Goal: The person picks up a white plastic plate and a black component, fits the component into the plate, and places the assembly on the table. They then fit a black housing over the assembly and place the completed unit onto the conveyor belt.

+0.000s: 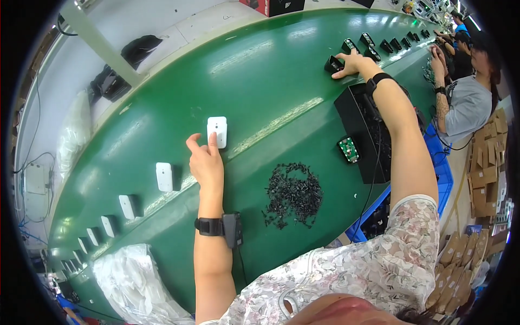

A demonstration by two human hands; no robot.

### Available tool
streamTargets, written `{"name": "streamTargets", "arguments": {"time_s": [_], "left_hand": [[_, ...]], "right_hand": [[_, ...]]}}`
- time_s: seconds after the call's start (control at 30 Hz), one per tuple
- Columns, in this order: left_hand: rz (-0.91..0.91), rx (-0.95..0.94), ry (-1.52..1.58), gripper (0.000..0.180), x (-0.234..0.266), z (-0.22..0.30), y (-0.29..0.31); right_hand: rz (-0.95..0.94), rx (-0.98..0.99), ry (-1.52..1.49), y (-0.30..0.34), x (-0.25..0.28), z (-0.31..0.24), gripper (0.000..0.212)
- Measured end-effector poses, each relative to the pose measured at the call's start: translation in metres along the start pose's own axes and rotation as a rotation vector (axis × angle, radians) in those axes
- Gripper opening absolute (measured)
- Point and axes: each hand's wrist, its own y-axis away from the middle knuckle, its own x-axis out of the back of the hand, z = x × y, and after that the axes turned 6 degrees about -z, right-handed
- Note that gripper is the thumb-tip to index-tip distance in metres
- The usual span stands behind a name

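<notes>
At the middle of the green table, a white rounded plastic case (217, 125) lies under the fingertip of my left hand (206, 165). The other fingers of that hand are spread, and nothing is gripped in them. My right hand (355, 62) stretches to the far right, its thumb and forefinger on opposite sides of a black plastic housing (333, 64). Beside those fingers stand several more black housings (372, 53), some with green circuit boards inside. A single green circuit board unit (348, 149) lies nearer to me. A dark pile of small black parts (293, 196) is between my forearms.
A row of white cases (164, 177) runs off to the left. A clear plastic bag (130, 281) lies at the near left. An open black box (357, 127) stands by my right arm, above a blue crate (443, 170). A co-worker (466, 103) sits at the right.
</notes>
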Motion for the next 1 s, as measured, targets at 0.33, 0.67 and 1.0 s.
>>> {"name": "streamTargets", "arguments": {"time_s": [0.33, 0.67, 1.0], "left_hand": [[0.135, -0.024, 0.017, 0.042, -0.002, 0.004, 0.002], [0.115, 0.014, -0.067, 0.043, 0.0, -0.004, -0.003], [0.203, 0.08, -0.042, 0.043, 0.003, 0.0, 0.001]], "right_hand": [[0.196, 0.106, -0.095, -0.029, -0.018, 0.02, 0.074], [0.256, 0.171, 0.02, -0.023, -0.017, 0.016, 0.057], [0.482, 0.351, -0.391, 0.015, 0.003, 0.033, 0.055]]}}
